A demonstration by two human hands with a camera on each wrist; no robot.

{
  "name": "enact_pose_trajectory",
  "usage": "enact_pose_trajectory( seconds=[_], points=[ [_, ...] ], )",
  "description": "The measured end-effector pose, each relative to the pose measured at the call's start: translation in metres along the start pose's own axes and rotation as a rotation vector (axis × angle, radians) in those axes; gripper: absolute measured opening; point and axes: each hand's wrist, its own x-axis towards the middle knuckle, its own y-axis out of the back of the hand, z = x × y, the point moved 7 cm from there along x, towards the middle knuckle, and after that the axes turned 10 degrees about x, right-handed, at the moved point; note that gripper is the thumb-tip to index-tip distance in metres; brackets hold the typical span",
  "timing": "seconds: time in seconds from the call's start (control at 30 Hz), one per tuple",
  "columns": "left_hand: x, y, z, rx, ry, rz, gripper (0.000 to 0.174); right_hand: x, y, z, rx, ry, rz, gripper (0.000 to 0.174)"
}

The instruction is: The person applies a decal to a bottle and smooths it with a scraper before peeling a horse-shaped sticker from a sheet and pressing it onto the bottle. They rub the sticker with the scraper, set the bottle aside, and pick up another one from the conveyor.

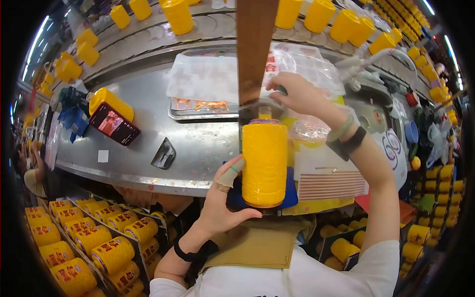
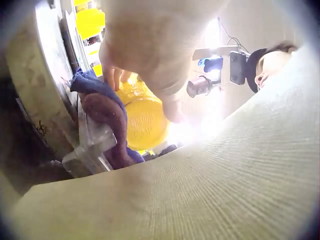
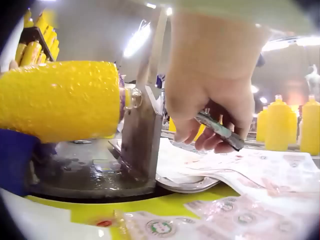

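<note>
A yellow textured bottle (image 1: 264,163) lies over a blue cloth (image 1: 292,190), its clear glass neck toward the brown upright board (image 1: 255,49). My left hand (image 1: 217,203) holds the bottle from the left, a taped finger on its side and the thumb by its base; the left wrist view shows this hand (image 2: 150,55) around the bottle's round base (image 2: 145,125). Beyond the neck, over the printed sheets, my right hand (image 1: 299,96) is raised. In the right wrist view its curled fingers (image 3: 210,135) grip a small dark green tool (image 3: 220,131), apart from the bottle.
On the metal table (image 1: 193,168) at left are a phone (image 1: 115,123) leaning on another yellow bottle (image 1: 114,101), and a black tray (image 1: 164,153). Printed sheets (image 1: 316,153) lie at right. Yellow bottles (image 1: 176,17) line the back; crates of labelled bottles (image 1: 113,255) stand below.
</note>
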Motion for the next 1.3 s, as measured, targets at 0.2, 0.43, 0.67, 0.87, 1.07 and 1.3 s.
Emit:
enact_pose_trajectory(
  seconds=[0.2, 0.43, 0.67, 0.87, 1.07, 1.3],
  points=[
    [0.007, 0.044, -0.029, -0.056, 0.15, 0.159, 0.059, 0.092, -0.051, 0.001, 0.073, 0.099, -0.388, 0.029],
    [0.022, 0.101, -0.056, 0.052, 0.287, 0.339, 0.05, 0.183, -0.091, 0.023, -0.227, 0.052, -0.365, 0.041],
    [0.032, 0.127, -0.068, 0.169, 0.322, 0.438, 0.052, 0.228, -0.107, 0.008, -0.213, -0.041, -0.279, 0.054],
    [0.037, 0.142, -0.077, 0.169, 0.343, 0.494, 0.051, 0.239, -0.114, 0.018, -0.231, -0.062, -0.323, 0.053],
    [0.039, 0.139, -0.076, 0.162, 0.349, 0.45, 0.052, 0.235, -0.108, 0.023, -0.097, -0.001, -0.094, 0.033],
    [0.036, 0.137, -0.073, 0.154, 0.347, 0.454, 0.052, 0.227, -0.091, 0.012, -0.042, -0.047, -0.142, 0.034]
  ],
)
